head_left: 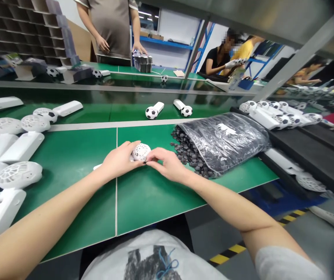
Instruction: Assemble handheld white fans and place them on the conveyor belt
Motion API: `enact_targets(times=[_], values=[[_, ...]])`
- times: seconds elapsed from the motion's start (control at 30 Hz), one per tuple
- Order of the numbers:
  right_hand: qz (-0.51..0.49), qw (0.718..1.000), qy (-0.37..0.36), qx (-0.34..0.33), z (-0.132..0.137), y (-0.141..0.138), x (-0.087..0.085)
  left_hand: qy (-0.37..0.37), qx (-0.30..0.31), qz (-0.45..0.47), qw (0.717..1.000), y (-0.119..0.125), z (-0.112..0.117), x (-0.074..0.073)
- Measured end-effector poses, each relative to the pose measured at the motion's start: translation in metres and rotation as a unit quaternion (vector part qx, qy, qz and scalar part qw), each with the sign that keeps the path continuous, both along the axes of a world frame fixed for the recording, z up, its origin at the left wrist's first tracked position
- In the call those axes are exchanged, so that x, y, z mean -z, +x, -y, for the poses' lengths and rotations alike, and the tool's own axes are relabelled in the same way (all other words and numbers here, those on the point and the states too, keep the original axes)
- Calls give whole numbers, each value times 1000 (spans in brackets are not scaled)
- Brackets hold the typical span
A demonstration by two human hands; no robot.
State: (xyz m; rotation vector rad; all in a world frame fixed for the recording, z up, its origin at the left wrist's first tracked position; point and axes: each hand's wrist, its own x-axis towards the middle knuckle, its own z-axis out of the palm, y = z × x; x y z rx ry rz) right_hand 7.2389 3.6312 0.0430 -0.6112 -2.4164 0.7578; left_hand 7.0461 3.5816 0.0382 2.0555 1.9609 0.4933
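Partly hidden: white device (141, 152) in left grip (122, 158), indistinct dark piece (145, 162) in right grip (168, 165).

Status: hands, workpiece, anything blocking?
Left hand holding white, round plastic piece. Right hand pinching at its edge. Clear plastic bag, small black pieces alongside, not blocking.

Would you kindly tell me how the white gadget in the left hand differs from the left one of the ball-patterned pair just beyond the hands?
The held gadget shows white openwork, while the lying gadget has black patches. The left hand grips the held gadget; the lying gadget rests untouched on the green surface. The held gadget is partly covered, whereas the lying gadget is in full view. Both are rounded at one end.
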Motion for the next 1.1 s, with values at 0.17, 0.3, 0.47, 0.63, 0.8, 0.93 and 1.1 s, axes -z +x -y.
enact_targets(times=[0.17,0.3,0.47,0.63,0.8,0.93,1.1], values=[[-51,998,26,27,2,-12,9,8,19,23,1000,0,0,2],[-61,997,17,32,-1,-13,13,5,29,56,998,-2,0,2],[-68,987,-126,73,-4,-12,19,-5,10,72,997,0,-1,-3],[-77,976,-187,83,-2,-15,24,-9,3,87,996,2,-1,-2],[11,991,-98,95,-35,3,17,-13,-4,42,999,2,-1,-2],[230,939,111,230,-77,35,7,-52,-13,30,998,0,-1,-6],[318,914,145,208,-83,40,7,-6,18,20,1000,-4,1,-3]])
